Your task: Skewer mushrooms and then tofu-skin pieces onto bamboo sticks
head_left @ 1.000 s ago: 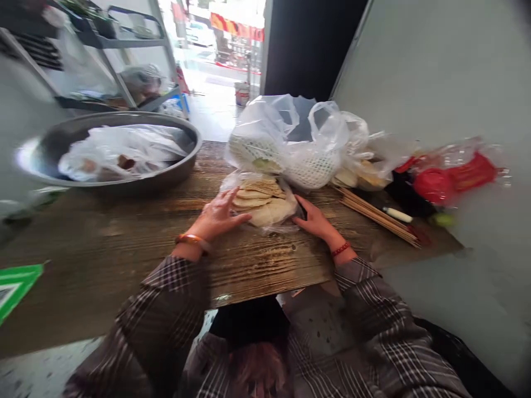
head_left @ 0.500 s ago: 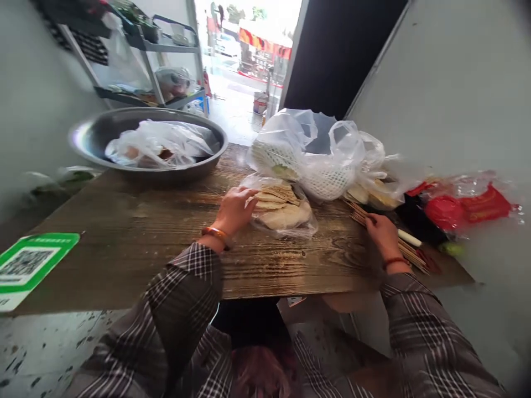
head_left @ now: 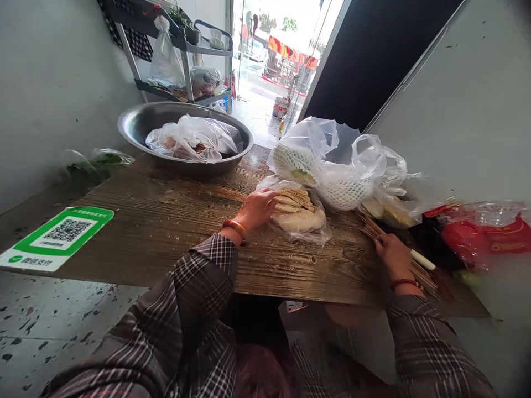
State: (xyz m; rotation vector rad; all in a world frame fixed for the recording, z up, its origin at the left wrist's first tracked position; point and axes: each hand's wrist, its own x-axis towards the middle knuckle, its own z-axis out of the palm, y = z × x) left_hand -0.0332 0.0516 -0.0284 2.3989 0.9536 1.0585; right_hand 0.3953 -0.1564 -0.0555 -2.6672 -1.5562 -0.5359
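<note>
One bag point(head_left: 318, 237), flatbreads point(head_left: 297, 215) inside, on the worktop point(head_left: 182, 204): left hand point(head_left: 254, 210) at its side, fingers' grip I cannot tell. One stick bundle point(head_left: 370, 226), rightward: right hand point(head_left: 395, 257) over it, fingers curled, hold unclear. Light touch advised on flatbreads.

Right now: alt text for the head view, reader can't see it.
A person's left hand touches a clear plastic bag of flatbread-like pieces on a wooden table; the right hand is on thin wooden sticks. Farther back: a metal basin and bagged, foam-netted produce; at left, a QR-code sign.
</note>
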